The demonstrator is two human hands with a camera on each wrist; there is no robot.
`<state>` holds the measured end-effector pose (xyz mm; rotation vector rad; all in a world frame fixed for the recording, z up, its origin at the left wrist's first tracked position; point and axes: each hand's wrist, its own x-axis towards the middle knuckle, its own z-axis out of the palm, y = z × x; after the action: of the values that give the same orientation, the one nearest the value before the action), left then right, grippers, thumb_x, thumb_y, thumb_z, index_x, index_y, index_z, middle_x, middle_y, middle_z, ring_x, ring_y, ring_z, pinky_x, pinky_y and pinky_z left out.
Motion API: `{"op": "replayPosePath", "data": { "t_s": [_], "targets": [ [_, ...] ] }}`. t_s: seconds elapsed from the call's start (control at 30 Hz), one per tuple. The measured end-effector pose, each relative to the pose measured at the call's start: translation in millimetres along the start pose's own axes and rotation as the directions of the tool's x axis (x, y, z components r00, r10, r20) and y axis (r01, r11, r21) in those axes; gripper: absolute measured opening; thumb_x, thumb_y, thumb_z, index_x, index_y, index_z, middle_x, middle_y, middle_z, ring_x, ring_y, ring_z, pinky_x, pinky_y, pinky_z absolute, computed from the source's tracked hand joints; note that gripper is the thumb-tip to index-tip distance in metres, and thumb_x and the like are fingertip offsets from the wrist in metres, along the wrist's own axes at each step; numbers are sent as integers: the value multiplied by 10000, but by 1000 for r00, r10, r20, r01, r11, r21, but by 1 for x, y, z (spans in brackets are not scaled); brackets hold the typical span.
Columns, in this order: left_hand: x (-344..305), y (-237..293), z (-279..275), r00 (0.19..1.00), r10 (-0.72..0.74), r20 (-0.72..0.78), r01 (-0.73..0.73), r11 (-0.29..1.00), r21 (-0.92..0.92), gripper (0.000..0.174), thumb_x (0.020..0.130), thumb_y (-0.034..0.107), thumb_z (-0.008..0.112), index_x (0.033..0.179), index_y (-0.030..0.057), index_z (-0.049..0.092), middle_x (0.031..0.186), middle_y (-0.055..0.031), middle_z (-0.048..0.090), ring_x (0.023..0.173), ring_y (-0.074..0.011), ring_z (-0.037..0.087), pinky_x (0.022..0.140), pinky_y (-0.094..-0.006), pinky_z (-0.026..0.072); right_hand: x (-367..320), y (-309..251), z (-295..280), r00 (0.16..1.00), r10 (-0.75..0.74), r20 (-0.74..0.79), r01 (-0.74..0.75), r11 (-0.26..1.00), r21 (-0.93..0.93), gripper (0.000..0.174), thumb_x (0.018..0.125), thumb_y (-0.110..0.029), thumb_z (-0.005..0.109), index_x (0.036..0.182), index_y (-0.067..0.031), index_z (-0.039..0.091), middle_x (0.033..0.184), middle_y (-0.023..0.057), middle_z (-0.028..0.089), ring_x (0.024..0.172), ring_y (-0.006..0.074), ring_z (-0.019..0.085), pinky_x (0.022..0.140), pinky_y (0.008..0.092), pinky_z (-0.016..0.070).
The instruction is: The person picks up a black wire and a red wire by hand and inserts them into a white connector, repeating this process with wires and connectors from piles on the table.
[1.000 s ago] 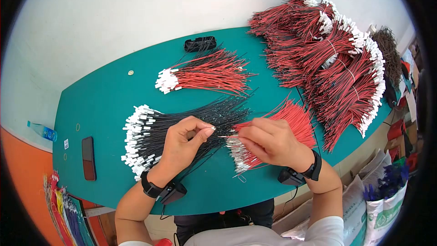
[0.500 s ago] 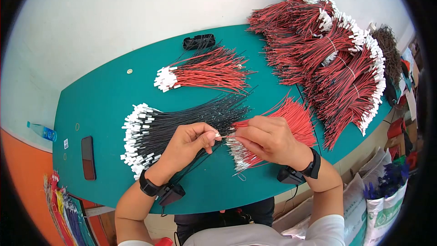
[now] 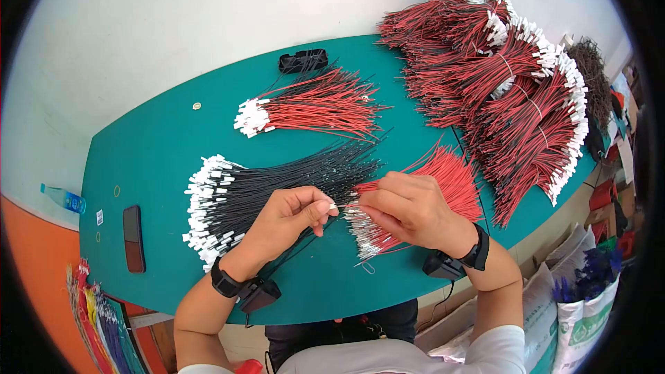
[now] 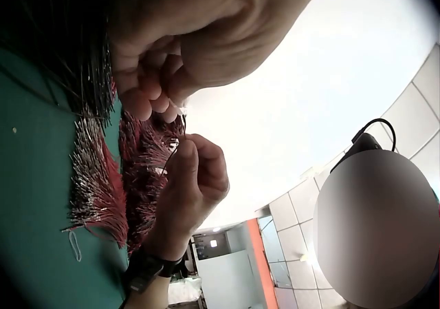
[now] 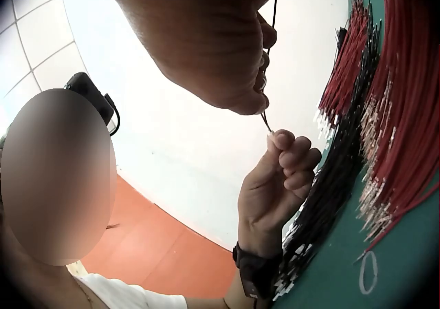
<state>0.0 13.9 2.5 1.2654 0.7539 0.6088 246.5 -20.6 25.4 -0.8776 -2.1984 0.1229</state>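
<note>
Thumb and fingers of my left hand pinch a small white plug connector. My right hand pinches a thin red wire, and the short stretch between the hands runs up to the connector. The right wrist view shows this wire meeting the connector at the left fingertips. Under the left hand spreads a pile of black wires with white connectors on their left ends. Beneath the right hand lies a fan of loose red wires, with silvery metal ends towards the left.
A bundle of red and black wires with white connectors lies farther back, near a black case. Large tied red-and-black bundles fill the right. A phone and bottle are at left; a paper clip is near the front.
A second ago the connector and wire tip were apart. My left hand moved slightly down and right, bringing the connector to the wire; since half a second ago both hands have barely moved.
</note>
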Motion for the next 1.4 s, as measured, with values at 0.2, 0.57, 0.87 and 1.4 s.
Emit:
{"op": "replayPosePath", "data": {
  "t_s": [0.2,0.57,0.87,1.4],
  "targets": [
    [-1,-1,3,1000,19,9,-19,998,66,275,1027,230,616,995,-33,692,841,-42,650,717,-96,582,681,-244,500,-2,-1,5,1000,27,9,-27,998,54,160,803,-65,749,914,-72,634,758,50,554,689,243,598,542,368,477],
    [-3,-7,9,1000,22,2,-22,990,143,235,1027,190,612,998,-29,692,826,-26,641,710,-84,579,667,-243,499,-5,-3,13,998,36,50,-43,988,147,147,808,-42,726,882,-70,603,761,61,542,701,265,600,544,388,468],
    [-6,-7,13,1000,23,-7,-22,989,146,227,1010,191,634,985,-25,701,799,-12,637,691,-72,566,632,-233,481,-8,-4,20,999,-1,44,-7,986,168,133,814,-47,715,885,-68,605,747,63,520,682,261,596,534,392,462],
    [-7,1,12,999,27,-19,-22,970,242,210,990,174,657,969,-25,717,821,-30,675,683,-73,579,626,-237,488,-9,-4,18,998,-22,59,16,995,103,153,793,-63,719,888,-84,600,740,52,496,665,244,601,512,384,465]
  ]
}}
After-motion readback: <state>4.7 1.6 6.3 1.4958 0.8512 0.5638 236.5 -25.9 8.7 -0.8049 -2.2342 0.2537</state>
